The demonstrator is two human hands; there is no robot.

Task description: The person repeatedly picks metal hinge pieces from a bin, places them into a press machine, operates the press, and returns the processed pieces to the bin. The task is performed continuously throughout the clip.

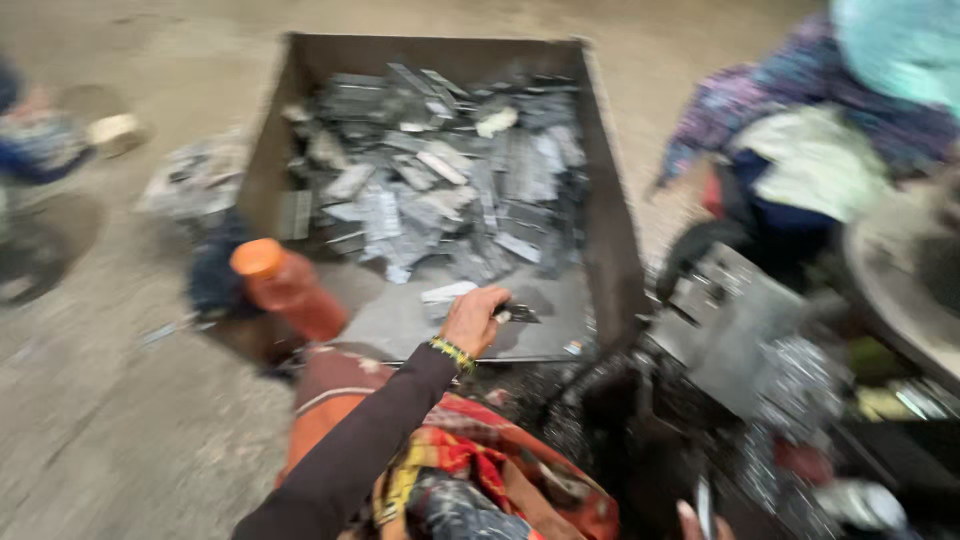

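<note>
Head view, blurred. Left hand (473,320) reaches into the metal bin (612,250), fingers closed on a small dark metal piece (517,314) at the bin's near edge. Grey metal strips (440,180) fill the far half. Orange bottle (288,288) stands just left. Right hand (692,522) barely visible at the bottom edge; cannot tell its grip.

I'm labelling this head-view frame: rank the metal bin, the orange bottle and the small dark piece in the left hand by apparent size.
1. Metal bin, by far the largest.
2. Orange bottle.
3. Small dark piece at the left hand, smallest; blur hides its exact outline.
</note>
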